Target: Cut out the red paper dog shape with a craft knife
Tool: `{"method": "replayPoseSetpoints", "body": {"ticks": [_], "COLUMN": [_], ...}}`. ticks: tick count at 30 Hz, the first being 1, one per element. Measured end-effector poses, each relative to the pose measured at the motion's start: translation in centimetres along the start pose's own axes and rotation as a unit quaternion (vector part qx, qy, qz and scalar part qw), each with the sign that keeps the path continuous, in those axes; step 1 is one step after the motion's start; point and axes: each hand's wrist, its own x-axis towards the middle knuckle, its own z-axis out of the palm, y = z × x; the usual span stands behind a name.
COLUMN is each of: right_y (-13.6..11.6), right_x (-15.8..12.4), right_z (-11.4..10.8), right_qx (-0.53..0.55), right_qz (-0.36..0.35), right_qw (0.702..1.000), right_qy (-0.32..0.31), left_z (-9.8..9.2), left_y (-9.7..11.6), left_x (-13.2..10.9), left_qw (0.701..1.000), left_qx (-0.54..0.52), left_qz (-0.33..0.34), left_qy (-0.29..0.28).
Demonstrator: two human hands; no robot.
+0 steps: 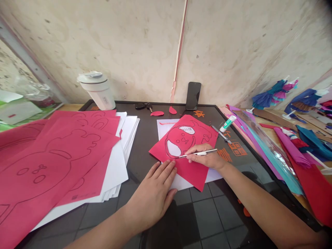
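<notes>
A red paper sheet with a drawn cartoon outline and cut-out holes lies on a white sheet on the dark cutting mat. My right hand pinches a thin silver craft knife, its tip on the outline near a hole. My left hand lies flat, fingers stretched out, pressing the lower edge of the red paper.
A stack of red and white sheets fills the left. A white cup, keys, a phone and red scraps stand at the back. A glue stick, a pen and coloured papers lie right.
</notes>
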Motion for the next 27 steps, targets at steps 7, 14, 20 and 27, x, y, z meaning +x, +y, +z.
{"method": "replayPoseSetpoints", "body": {"ticks": [7, 14, 20, 27], "right_y": [0.18, 0.28, 0.23, 0.43], "right_x": [0.06, 0.1, 0.12, 0.13], "right_z": [0.1, 0.16, 0.0, 0.17], "right_qx": [-0.013, 0.006, 0.037, 0.038], "right_qz": [-0.002, -0.027, -0.02, -0.007], "right_qw": [1.0, 1.0, 0.999, 0.999], "right_qy": [-0.003, -0.004, 0.003, -0.008], "left_z": [-0.06, -0.19, -0.04, -0.07], "left_y": [0.03, 0.04, 0.0, 0.03], "left_x": [0.03, -0.1, -0.13, -0.15], "left_qw": [1.0, 1.0, 1.0, 0.999], "left_qx": [0.001, -0.009, -0.015, -0.031], "left_qz": [0.001, -0.013, -0.02, -0.023], "left_qy": [-0.004, 0.024, 0.013, 0.0]}}
